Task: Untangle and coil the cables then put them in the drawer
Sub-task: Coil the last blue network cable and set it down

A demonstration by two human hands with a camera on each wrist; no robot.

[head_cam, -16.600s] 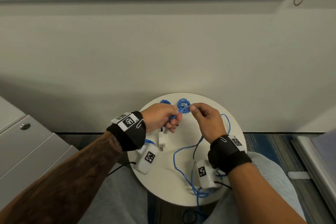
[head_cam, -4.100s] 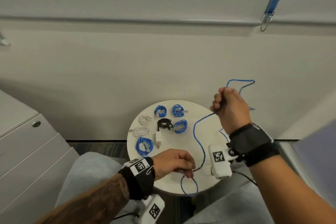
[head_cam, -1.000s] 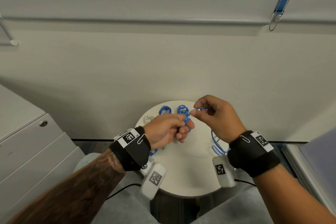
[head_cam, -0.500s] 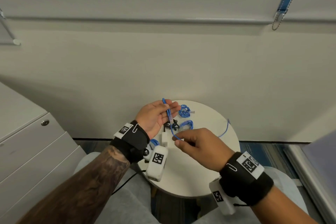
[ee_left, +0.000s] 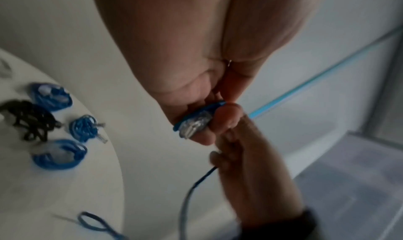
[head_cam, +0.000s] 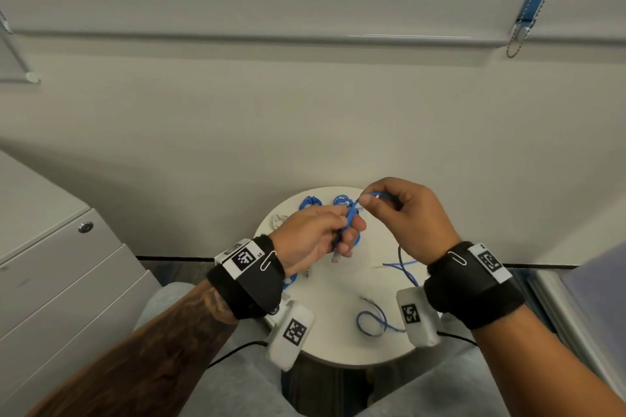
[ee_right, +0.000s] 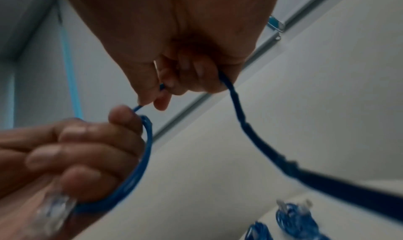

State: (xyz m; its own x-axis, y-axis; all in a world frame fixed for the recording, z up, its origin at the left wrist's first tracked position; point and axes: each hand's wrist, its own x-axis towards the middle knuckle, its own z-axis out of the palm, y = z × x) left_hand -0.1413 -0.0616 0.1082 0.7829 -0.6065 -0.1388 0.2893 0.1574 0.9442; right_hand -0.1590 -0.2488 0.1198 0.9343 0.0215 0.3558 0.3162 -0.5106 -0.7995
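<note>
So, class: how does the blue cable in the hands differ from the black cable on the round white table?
The blue cable is held in both hands and only partly wound, its tail trailing loose; the black cable lies bundled and untouched on the round white table. They differ in colour. Both are thin.

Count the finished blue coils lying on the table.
4 blue coils: two at the far edge of the table, one beside another; a third behind the left hand; a fourth peeks from under that wrist. Others may be hidden.
</note>
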